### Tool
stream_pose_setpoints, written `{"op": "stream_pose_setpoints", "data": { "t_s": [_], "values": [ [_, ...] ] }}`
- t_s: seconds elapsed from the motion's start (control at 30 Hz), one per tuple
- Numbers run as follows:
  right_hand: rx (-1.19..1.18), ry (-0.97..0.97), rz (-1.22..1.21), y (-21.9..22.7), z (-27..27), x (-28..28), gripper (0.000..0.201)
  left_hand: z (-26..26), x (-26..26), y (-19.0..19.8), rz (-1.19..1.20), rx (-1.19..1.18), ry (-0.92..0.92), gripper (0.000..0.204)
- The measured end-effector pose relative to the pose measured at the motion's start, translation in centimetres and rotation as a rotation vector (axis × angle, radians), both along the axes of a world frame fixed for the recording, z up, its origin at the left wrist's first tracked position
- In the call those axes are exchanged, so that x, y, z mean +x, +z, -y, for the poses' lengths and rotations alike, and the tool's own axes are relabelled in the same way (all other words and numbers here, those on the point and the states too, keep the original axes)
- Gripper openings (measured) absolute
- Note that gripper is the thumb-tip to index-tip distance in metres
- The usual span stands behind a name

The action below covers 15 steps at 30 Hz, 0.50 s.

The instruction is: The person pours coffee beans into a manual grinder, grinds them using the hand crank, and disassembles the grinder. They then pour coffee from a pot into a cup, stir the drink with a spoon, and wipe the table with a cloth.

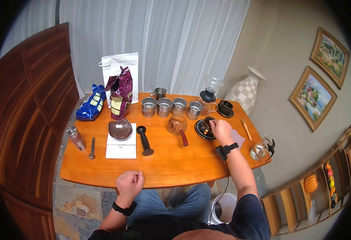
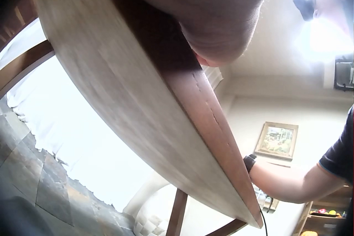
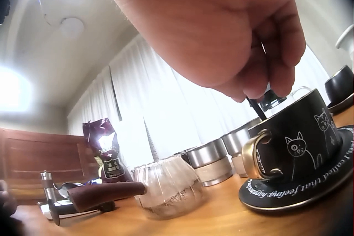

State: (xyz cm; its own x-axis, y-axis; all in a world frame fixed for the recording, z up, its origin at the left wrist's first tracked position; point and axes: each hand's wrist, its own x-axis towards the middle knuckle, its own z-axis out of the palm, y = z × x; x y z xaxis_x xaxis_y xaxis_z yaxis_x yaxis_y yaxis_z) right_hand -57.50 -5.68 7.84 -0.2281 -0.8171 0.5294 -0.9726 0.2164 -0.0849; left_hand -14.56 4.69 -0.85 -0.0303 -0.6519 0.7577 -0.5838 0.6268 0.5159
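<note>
My right hand is over a black cup with white cat drawings and a gold handle. Its fingers pinch a thin black rod that slants down into the cup; the rod's lower end is hidden inside. Under the cup lies a black saucer with white lettering. My left hand rests at the table's front edge, fingers loosely curled, holding nothing. To the left of the cup stands a glass pot with a reddish-brown handle.
Several metal cups line the back beside a glass dripper. Coffee bags, a scale bearing a brown bowl, a black tamper-like tool and a grinder stand left. A glass kettle is at the right edge.
</note>
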Motion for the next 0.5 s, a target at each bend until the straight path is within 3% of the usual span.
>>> {"op": "stream_pose_setpoints", "data": {
  "t_s": [0.5],
  "values": [
    [0.04, 0.024, 0.053, 1.4, -2.4, 1.1, 0.026, 0.1, -0.1, -0.3, 0.008, 0.007, -0.003, 0.023]
  ]
}}
